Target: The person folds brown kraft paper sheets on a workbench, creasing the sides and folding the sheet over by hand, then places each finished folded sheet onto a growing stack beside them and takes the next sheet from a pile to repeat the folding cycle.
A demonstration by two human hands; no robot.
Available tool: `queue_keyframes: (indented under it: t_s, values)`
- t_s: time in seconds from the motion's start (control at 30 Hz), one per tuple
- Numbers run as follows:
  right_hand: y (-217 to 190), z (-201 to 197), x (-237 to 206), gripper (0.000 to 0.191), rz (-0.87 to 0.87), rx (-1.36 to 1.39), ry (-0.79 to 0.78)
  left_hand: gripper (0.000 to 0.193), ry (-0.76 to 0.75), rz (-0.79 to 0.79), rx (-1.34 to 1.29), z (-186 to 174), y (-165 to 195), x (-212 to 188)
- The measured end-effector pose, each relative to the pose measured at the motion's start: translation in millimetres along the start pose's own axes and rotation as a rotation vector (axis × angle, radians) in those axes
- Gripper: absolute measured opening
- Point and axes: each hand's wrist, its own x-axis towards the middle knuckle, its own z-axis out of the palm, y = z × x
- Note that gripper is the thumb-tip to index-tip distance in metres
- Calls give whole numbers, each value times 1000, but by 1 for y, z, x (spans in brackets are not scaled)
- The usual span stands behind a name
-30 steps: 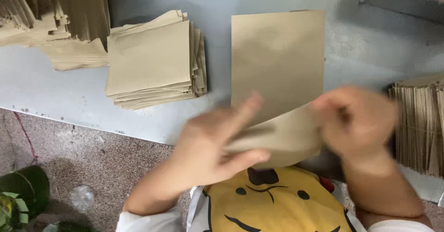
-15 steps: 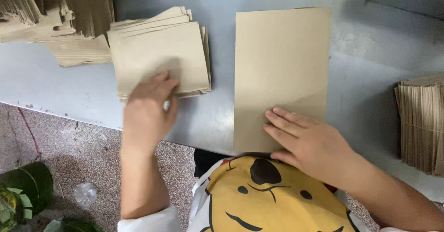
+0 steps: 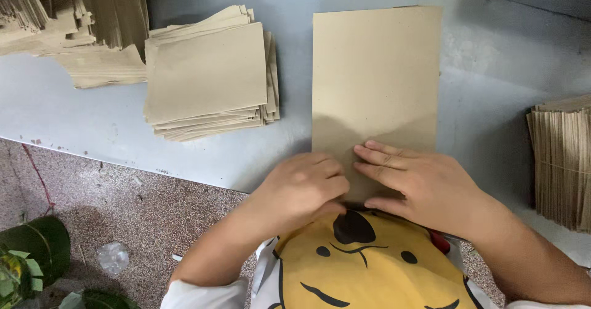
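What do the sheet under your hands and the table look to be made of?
The sheet looks like brown kraft paper or thin card: matte, even tan, lying flat under both the left hand and the right hand. The table seems painted metal or laminate: smooth grey-blue, faint sheen.

Single head-mounted view, angled steeply downward and forward from close range; it covers the grey table [image 3: 92,118], its near edge, the floor [image 3: 123,216] at left, and the wearer's chest.
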Motion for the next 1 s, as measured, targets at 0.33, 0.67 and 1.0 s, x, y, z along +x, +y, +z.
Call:
queue_keyframes:
  t_s: [0.33,0.67,1.0]
  values:
    - [1,4,-2,56,-28,-35,3,32,-32,-23,73,10,-3,10]
    - [0,9,-3,54,-34,-57,-6,18,-43,46,231,24,-5,6]
    - [0,7,-28,39,537,139,57,61,661,-119,81,14,-8,10]
